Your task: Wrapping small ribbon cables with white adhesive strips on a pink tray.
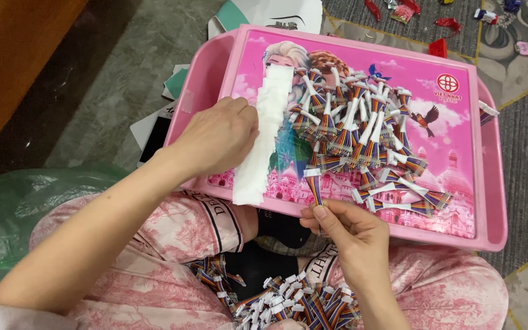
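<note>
My left hand (221, 135) rests with its fingers pressed on a long white strip of tape or paper (264, 137) lying on the pink lap tray (490, 183). At the tray's near edge my right hand (349, 235) pinches one short rainbow ribbon cable with a white connector (313, 183) and holds it upright. A heap of several similar cables (362, 131) covers the middle of the tray, just right of the strip. More of these cables (288, 299) lie in a pile in my lap between my knees.
The tray has a cartoon picture and raised rims. A green plastic bag (13, 214) lies at my left. Papers and a dark flat object (154, 137) lie on the floor beyond the tray's left edge. Small red and coloured bits (441, 46) are scattered on the grey carpet behind.
</note>
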